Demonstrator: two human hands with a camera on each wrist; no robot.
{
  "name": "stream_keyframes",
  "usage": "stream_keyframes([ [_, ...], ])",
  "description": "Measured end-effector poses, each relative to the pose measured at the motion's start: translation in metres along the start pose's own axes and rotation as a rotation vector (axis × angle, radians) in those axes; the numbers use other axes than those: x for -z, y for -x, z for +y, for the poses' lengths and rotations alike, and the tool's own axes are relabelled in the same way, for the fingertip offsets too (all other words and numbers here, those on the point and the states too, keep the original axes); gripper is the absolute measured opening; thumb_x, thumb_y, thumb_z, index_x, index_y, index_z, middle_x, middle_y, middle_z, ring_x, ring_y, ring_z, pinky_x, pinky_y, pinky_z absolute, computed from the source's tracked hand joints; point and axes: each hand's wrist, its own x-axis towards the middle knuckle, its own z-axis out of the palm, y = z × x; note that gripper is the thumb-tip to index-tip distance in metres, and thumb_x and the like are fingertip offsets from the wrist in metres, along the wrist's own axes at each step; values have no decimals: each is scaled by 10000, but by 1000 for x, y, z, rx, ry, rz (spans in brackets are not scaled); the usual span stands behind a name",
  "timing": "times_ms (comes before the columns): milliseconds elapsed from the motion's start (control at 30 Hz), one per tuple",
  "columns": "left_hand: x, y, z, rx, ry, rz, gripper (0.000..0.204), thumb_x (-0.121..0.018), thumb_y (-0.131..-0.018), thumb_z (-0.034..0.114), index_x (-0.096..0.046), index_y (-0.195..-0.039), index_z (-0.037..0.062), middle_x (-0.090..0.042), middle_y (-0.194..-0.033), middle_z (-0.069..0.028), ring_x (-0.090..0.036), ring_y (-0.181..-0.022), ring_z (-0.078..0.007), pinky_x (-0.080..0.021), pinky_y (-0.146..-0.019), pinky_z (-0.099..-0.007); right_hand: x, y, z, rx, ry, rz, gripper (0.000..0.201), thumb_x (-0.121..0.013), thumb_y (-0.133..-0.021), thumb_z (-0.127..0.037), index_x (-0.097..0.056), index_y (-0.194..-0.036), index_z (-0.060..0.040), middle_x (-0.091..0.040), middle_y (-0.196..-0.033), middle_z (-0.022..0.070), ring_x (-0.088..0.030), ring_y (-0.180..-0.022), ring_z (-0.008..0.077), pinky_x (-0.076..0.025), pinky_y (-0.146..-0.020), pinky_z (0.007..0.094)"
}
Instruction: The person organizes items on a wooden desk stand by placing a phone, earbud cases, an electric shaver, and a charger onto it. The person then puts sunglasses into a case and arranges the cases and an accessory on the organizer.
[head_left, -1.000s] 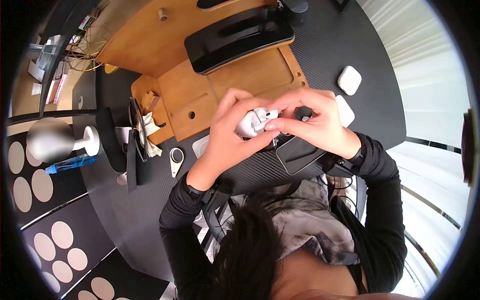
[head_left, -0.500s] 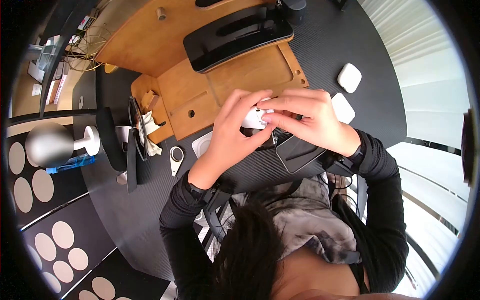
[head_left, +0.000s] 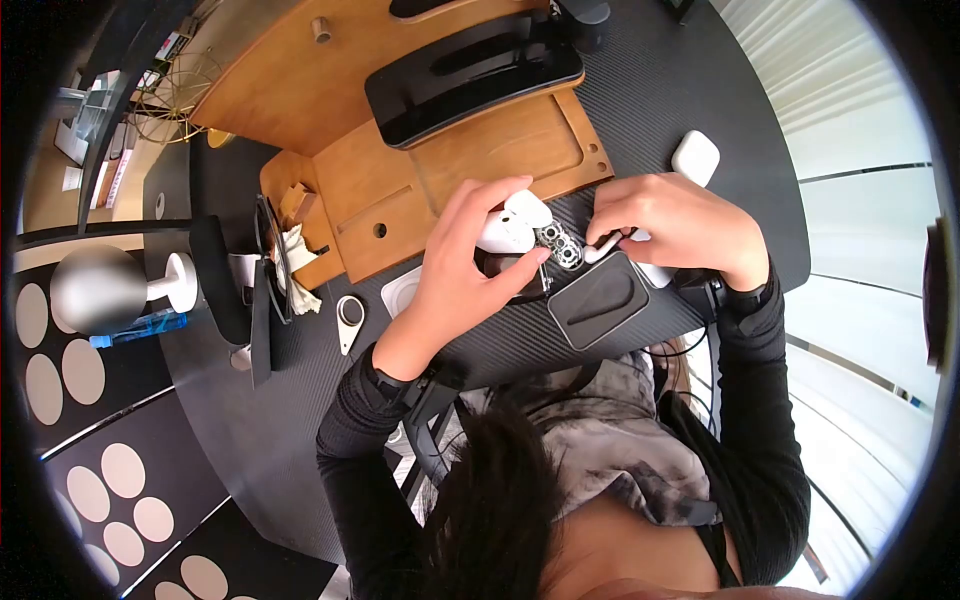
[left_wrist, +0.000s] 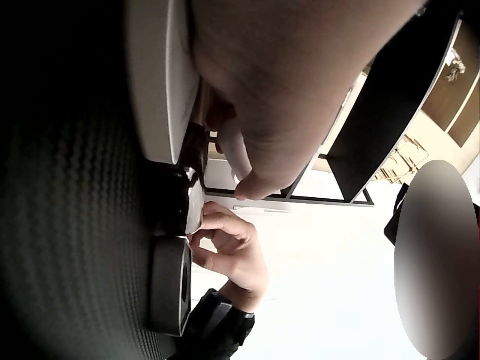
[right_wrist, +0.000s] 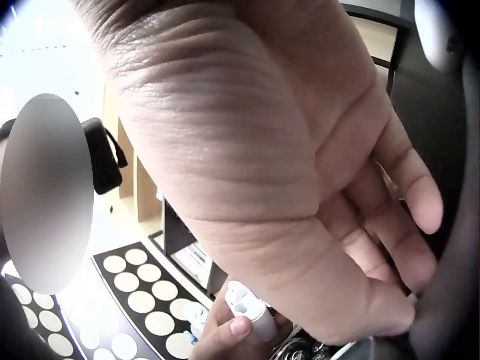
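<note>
Earbud point(head_left: 603, 247) is being drawn away from the open case point(head_left: 505, 230) by the right hand point(head_left: 672, 222).
Case is being held in the left hand's point(head_left: 462, 270) curled grip; earbud is being pinched above the table point(head_left: 640, 90).

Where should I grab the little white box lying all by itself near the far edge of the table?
Take the small white case by its two long flat sides, coming straight down from above. It lies flat on the black table with bare space all round it, so fingers fit either side; its rounded corners would likely slip.
</note>
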Motion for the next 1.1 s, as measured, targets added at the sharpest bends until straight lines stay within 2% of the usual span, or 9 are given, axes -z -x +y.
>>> stream_keyframes([
  [300, 1, 5, -4, 43, 81, -58, 569, -696, -772, 6, -492, -1303, 30, -545, -1108, -95, -552, -1014, -185, -425, -902, -291, -11, -8, 6, 100, 14, 23, 240, -660, -692, 59, -656, -926, 4, -625, -855, 98, -630, -780, 302, -492, -660, 390],
  [367, -1, 4, -6, 28, 127, -8, 536, -683, -787, 36, -500, -1291, 32, -558, -1065, -147, -574, -965, -263, -461, -870, -329, -9, -9, 5, 120, 15, 34, 242, -661, -700, 64, -657, -936, 7, -621, -856, 102, -626, -776, 304, -487, -664, 393],
  [467, 0, 8, -6, 130, 197, -74, 562, -643, -848, -2, -418, -1363, 9, -525, -1200, -102, -527, -1107, -182, -403, -973, -312, -8, -12, 6, 211, -19, 280, 239, -645, -781, 39, -678, -1009, -23, -613, -850, 124, -628, -757, 288, -494, -639, 371],
  [500, 1, 8, -6, 131, 198, -75, 562, -643, -848, -2, -418, -1363, 9, -525, -1200, -102, -527, -1107, -182, -403, -973, -312, -7, -12, 3, 210, -19, 280, 239, -645, -781, 39, -678, -1009, -23, -613, -850, 124, -628, -757, 288, -494, -639, 371],
  [567, 2, 8, -7, 90, 172, -73, 577, -638, -860, -5, -386, -1379, -5, -508, -1250, -115, -514, -1155, -197, -389, -1003, -324, -2, -14, -6, 219, -161, 418, 323, -663, -780, 27, -675, -1095, -42, -593, -831, 107, -595, -703, 247, -477, -606, 331],
  [600, 1, 7, -8, 89, 171, -71, 577, -638, -860, -5, -386, -1379, -5, -508, -1250, -115, -514, -1155, -197, -389, -1003, -324, -3, -15, -8, 231, -190, 459, 373, -686, -786, 6, -668, -1152, -68, -578, -814, 79, -548, -655, 183, -455, -577, 313],
  [733, 0, 9, -12, 78, 197, -75, 589, -640, -863, -8, -371, -1386, -5, -497, -1285, -127, -507, -1185, -213, -383, -1014, -335, -12, -16, -13, 148, -319, 533, 316, -698, -809, -14, -671, -1123, -37, -615, -819, 68, -601, -651, 127, -485, -576, 276],
  [800, 0, 9, -12, 87, 197, -85, 589, -640, -866, -7, -368, -1388, -4, -496, -1291, -132, -505, -1193, -217, -385, -1013, -337, -19, -19, -13, 62, -702, 593, 245, -713, -828, -38, -680, -1069, -7, -669, -814, 56, -659, -679, 95, -523, -609, 233],
  [1100, -2, 10, -12, 87, 197, -77, 584, -647, -862, -29, -375, -1378, -2, -511, -1283, -149, -517, -1206, -229, -413, -1016, -343, -35, -24, -17, 42, -646, 642, 196, -763, -808, -85, -642, -931, 9, -719, -801, 83, -697, -725, 100, -550, -652, 222],
])
